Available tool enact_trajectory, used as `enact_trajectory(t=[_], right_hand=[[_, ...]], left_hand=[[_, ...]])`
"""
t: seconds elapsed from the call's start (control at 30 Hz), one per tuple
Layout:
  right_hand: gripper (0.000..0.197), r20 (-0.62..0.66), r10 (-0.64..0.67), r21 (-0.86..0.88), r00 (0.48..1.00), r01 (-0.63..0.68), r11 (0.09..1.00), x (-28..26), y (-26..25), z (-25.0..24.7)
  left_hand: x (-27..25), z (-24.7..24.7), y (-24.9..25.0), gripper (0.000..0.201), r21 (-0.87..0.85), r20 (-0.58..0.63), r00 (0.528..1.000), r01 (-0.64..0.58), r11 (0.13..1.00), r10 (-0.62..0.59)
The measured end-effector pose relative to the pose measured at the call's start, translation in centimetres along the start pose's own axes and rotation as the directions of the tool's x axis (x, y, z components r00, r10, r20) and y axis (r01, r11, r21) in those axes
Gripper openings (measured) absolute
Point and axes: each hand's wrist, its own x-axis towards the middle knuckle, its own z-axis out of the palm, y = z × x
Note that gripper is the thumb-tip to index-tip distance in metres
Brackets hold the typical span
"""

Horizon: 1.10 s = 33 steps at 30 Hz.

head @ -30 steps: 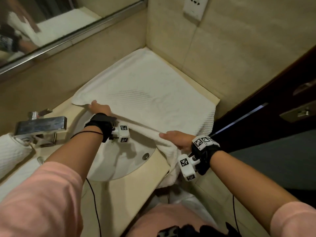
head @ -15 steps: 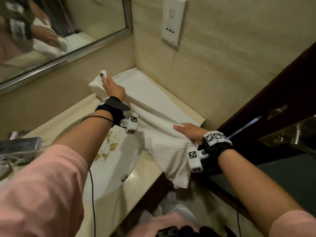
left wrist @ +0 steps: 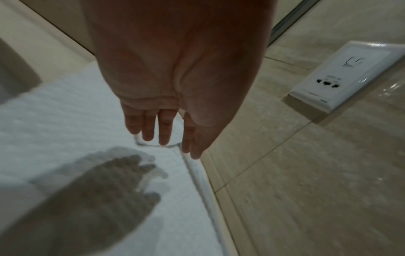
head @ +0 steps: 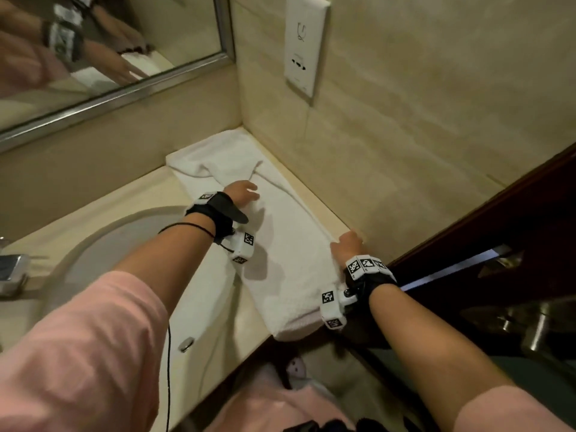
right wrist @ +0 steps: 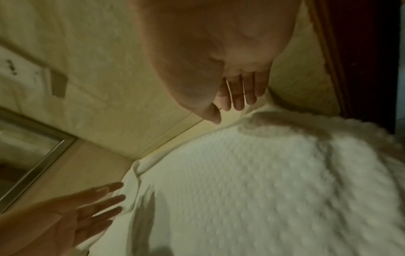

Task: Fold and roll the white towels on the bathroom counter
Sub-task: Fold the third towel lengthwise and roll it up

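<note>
White waffle-textured cotton towel lay folded into a long strip on the beige stone surface, alongside the tiled side wall, from the back corner to the front edge; near end slightly overhung the front edge. Far end bunched, with one corner folded over. Left hand positioned over the far half of the strip, fingers straight and slightly spread, holding nothing; shadow cast on the cloth below, contact with the cloth could not be confirmed from the left wrist view. Right hand placed at the wall-side edge of the towel near its middle, fingers extended and close together, tips at the hem beside the wall, nothing gripped; whether pressing or only touching could not be told. Both wrists fitted with black straps carrying white blocks with black-and-white markers. Oval white basin set into the surface just left of the towel, with a chrome tap at the far left. White wall socket plate mounted on the side wall above the towel. Metal-framed mirror fixed on the back wall. Dark wooden door located at the right, beyond the end of the surface.
</note>
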Motion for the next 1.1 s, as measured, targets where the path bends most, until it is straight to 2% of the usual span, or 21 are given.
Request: enact_trajectory(t=[0.13,0.27,0.37,0.47,0.57,0.67,0.73,0.87,0.97,1.1], right_hand=[[0.039,-0.114,-0.117,-0.001,0.987,0.117,0.993,0.0,-4.1,1.6],[0.034,-0.115,-0.289,0.008,0.950,0.292,0.956,0.9,-10.0,2.2],[0.038,-0.067,-0.411,-0.012,0.909,0.411,0.912,2.0,-15.1,3.0],[0.045,0.028,-0.549,-0.055,0.835,0.550,0.834,3.3,-19.8,3.9],[0.060,0.180,-0.633,-0.101,0.753,0.654,0.750,4.7,-23.6,5.1],[0.079,0.247,-0.710,-0.376,0.659,0.741,0.557,5.6,-25.4,6.1],[0.077,0.245,-0.751,-0.466,0.614,0.753,0.464,6.2,-25.6,6.5],[0.073,0.285,-0.800,-0.513,0.528,0.789,0.337,7.9,-24.9,7.5],[0.068,0.269,-0.861,-0.504,0.431,0.825,0.255,9.0,-24.4,7.8],[0.059,0.262,-0.904,-0.474,0.337,0.861,0.183,10.3,-24.0,7.3]], left_hand=[[-0.1,-1.5,-4.0,0.033,-0.060,-0.148,0.988,0.028,0.998,-0.036],[0.5,-4.2,-7.9,0.032,-0.151,-0.256,0.959,0.082,0.985,-0.119],[1.7,-6.2,-10.4,0.034,-0.204,-0.308,0.936,0.108,0.973,-0.169],[3.4,-8.0,-12.5,0.037,-0.232,-0.352,0.918,0.105,0.967,-0.184],[5.1,-9.2,-14.6,0.045,-0.191,-0.374,0.921,0.039,0.981,-0.110],[6.4,-9.8,-16.2,0.051,-0.043,-0.378,0.926,-0.036,0.998,0.018],[7.0,-10.0,-16.5,0.053,0.005,-0.344,0.937,-0.066,0.998,0.064],[8.8,-9.8,-16.7,0.054,0.003,-0.344,0.934,-0.105,0.994,0.100],[9.9,-9.8,-16.5,0.059,0.005,-0.335,0.939,-0.088,0.996,0.084],[10.4,-9.8,-15.8,0.044,-0.054,-0.278,0.961,-0.015,0.998,-0.001]])
